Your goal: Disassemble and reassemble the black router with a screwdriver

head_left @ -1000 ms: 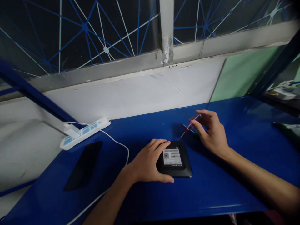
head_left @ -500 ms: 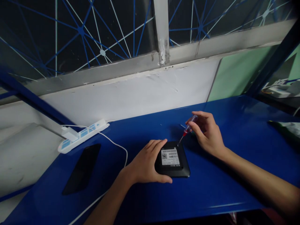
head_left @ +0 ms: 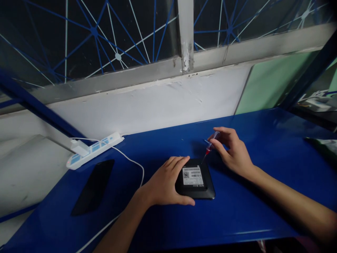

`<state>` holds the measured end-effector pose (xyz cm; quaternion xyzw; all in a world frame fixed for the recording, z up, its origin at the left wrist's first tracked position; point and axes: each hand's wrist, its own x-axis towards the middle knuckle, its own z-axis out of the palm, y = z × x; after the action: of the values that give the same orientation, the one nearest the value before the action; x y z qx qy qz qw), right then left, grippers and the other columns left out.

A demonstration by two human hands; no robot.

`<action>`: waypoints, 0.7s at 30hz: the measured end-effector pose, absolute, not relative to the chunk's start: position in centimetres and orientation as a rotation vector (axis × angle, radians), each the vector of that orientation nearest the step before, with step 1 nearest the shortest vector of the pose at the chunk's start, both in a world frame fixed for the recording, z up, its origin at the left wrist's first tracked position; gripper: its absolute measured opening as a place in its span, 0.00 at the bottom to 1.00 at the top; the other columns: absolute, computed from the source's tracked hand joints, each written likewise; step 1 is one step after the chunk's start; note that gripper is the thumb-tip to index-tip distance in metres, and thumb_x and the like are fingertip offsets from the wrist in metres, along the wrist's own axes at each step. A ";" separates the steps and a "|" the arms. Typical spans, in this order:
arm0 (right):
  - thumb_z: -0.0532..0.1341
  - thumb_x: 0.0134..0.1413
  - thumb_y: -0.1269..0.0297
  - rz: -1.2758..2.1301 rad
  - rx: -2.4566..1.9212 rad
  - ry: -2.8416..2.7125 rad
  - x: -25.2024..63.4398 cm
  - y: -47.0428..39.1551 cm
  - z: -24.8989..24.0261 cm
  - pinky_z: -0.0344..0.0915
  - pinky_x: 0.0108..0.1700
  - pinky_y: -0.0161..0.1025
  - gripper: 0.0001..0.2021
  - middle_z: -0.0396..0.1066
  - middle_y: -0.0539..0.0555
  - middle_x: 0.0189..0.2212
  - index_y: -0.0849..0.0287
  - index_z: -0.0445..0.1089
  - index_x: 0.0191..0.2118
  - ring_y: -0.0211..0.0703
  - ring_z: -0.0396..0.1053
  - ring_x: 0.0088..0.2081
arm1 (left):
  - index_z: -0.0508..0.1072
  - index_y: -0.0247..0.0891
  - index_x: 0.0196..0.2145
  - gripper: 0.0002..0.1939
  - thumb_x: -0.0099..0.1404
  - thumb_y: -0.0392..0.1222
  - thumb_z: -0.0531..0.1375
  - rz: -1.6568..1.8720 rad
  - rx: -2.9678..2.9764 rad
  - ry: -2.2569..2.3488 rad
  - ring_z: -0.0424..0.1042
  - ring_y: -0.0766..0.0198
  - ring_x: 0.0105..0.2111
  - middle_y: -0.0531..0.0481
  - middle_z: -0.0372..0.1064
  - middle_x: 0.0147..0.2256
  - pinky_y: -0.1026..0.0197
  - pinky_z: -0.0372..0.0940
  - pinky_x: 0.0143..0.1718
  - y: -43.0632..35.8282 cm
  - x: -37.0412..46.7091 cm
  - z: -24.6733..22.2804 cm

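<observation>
A square black device with a white printed label lies on the blue table. My left hand grips it from its left side, fingers along the far edge and thumb at the near edge. In my right hand is a screwdriver with a clear handle and a red collar, pinched by the fingertips. Its thin shaft slants down to the device's far right corner, beside the label. Whether the tip sits in a screw is too small to tell.
A black flat panel lies to the left. Behind it stands a white power strip with a charger plugged in, and a white cable runs past my left arm. A wall and window rise behind the blue table.
The whole view has shifted slightly. My right fingers and the screwdriver handle have moved a little relative to the device. My left hand keeps its hold on the device.
</observation>
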<state>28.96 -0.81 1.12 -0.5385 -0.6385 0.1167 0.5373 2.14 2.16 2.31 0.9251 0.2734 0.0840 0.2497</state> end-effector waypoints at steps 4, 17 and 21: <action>0.59 0.64 0.57 0.240 -1.304 -1.539 29.0 -1.0 1.4 0.75 0.39 0.44 0.19 0.76 0.57 0.39 0.57 0.60 0.56 0.45 0.77 0.37 | 0.49 0.40 0.69 0.62 0.47 0.69 0.70 0.223 2.527 0.746 0.54 0.37 0.64 0.37 0.53 0.65 0.35 0.54 0.65 2.2 2.2 2.4; 0.61 0.62 0.56 0.126 -1.359 -1.434 29.5 -0.3 1.8 0.74 0.34 0.44 0.19 0.78 0.58 0.37 0.57 0.62 0.55 0.48 0.78 0.35 | 0.50 0.41 0.69 0.60 0.47 0.68 0.69 0.212 2.527 0.751 0.53 0.39 0.66 0.39 0.53 0.67 0.36 0.53 0.65 1.9 2.3 2.7; 0.60 0.62 0.55 0.116 -1.351 -1.518 29.1 1.9 3.1 0.73 0.38 0.46 0.19 0.78 0.58 0.37 0.57 0.62 0.55 0.48 0.78 0.36 | 0.51 0.39 0.68 0.59 0.48 0.68 0.69 0.193 2.554 0.757 0.54 0.40 0.66 0.38 0.53 0.67 0.38 0.53 0.66 1.8 2.4 2.8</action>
<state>29.14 1.92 3.09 -0.5649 -0.6347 0.0484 0.5251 2.37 1.79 2.77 0.9299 0.2756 0.0703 0.2332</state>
